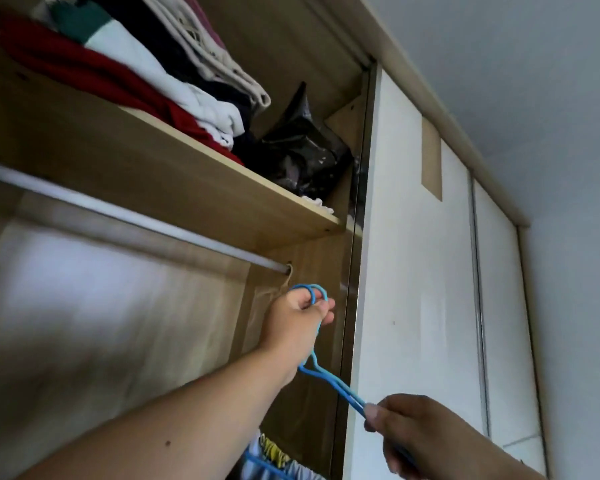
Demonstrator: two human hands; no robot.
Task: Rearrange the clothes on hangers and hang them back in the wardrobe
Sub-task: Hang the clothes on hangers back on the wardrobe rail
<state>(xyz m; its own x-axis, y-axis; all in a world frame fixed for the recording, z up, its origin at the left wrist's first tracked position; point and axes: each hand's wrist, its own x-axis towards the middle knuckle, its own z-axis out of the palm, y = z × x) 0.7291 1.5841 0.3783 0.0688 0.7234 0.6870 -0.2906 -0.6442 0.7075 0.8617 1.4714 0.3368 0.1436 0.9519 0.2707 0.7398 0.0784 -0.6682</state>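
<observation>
Gripping hanger (343, 391) hooks with left grip (297, 323), just below rod (136, 218); pinching hanger arm with right grip (399, 431).

The hooks of the blue hangers (329, 379) are partly covered by the fingers of the left hand (300, 327). How many hangers are bunched there cannot be told. Their lower end disappears inside the right hand (406, 434). A printed garment (274, 452) is cut off by the bottom edge. The folded clothes (136, 64) on the shelf (187, 188) run past the top edge. A dark bag (302, 150) beside them is too dim to identify.
</observation>
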